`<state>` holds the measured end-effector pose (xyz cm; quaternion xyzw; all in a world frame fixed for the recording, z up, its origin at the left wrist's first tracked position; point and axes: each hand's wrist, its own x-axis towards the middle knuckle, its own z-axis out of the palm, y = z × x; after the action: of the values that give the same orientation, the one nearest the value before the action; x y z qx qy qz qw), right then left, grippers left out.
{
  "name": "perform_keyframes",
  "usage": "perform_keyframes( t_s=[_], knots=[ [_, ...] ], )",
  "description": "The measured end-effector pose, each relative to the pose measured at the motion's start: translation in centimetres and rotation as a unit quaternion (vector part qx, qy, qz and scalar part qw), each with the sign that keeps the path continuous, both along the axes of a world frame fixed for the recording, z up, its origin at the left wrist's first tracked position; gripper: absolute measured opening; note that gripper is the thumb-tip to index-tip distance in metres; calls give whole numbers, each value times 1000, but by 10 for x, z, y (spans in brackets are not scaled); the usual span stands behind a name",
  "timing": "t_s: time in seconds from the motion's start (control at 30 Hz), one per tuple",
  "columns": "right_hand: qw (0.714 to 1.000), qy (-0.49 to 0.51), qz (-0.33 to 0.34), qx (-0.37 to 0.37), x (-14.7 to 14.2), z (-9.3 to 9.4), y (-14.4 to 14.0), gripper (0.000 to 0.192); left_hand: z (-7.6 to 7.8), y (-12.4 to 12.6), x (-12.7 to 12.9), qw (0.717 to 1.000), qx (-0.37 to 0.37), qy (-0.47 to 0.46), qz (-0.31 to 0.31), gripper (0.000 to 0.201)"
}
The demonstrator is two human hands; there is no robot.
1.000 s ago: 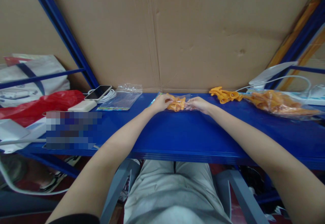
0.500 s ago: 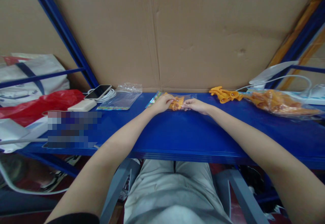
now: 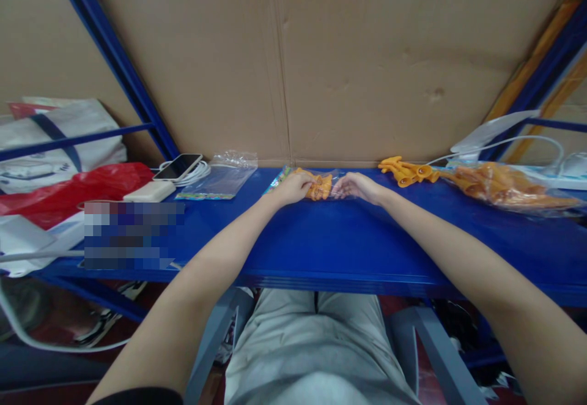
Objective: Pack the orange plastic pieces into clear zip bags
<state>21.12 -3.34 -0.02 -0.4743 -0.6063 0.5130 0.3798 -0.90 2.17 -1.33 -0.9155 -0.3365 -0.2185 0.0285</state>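
A clear plastic bag (image 3: 336,176) with a colourful printed end lies on the blue table, and orange, finger-like plastic pieces (image 3: 323,187) show inside it. My left hand (image 3: 296,188) is closed over the left part of the bag, gripping it with the pieces. At the bag's right end is my right hand (image 3: 362,187), its fingers loosely curved and apart, close against the clear film. Whether those fingertips touch the film is hard to make out.
More orange pieces (image 3: 408,171) lie loose to the right, beside a large clear bag (image 3: 509,188) full of them. Leftward are a flat clear bag (image 3: 222,175), a phone (image 3: 178,166) on a coiled white cable and a red plastic bag (image 3: 114,178). Cardboard (image 3: 348,62) closes off the back.
My right hand has loosened from its pinch on the bag's right end, its fingers spreading and the hand lifting slightly. My left hand stays on the bag.
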Motion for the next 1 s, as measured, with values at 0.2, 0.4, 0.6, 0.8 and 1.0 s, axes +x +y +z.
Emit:
perform_keyframes(
  t_s=[0.2, 0.4, 0.6, 0.8, 1.0],
  knots=[
    [993, -75, -13, 89, 1, -6, 3, 12, 3, -2, -2, 999, 4, -30, 14, 26],
    [989, -101, -37, 99, 3, -10, 10, 3, 8, -4, -9, 976, -23, -110, 187, 29],
    [992, -77, -43, 87, 2, -10, 8, 5, 10, 1, -17, 929, -106, -137, 327, 39],
    [994, -66, -32, 79, 1, -9, 6, 5, 14, 3, -21, 920, -118, -146, 343, 46],
    [993, -66, -41, 83, 5, -7, 7, 13, 16, -2, -22, 929, -84, -112, 342, 44]
  ],
)
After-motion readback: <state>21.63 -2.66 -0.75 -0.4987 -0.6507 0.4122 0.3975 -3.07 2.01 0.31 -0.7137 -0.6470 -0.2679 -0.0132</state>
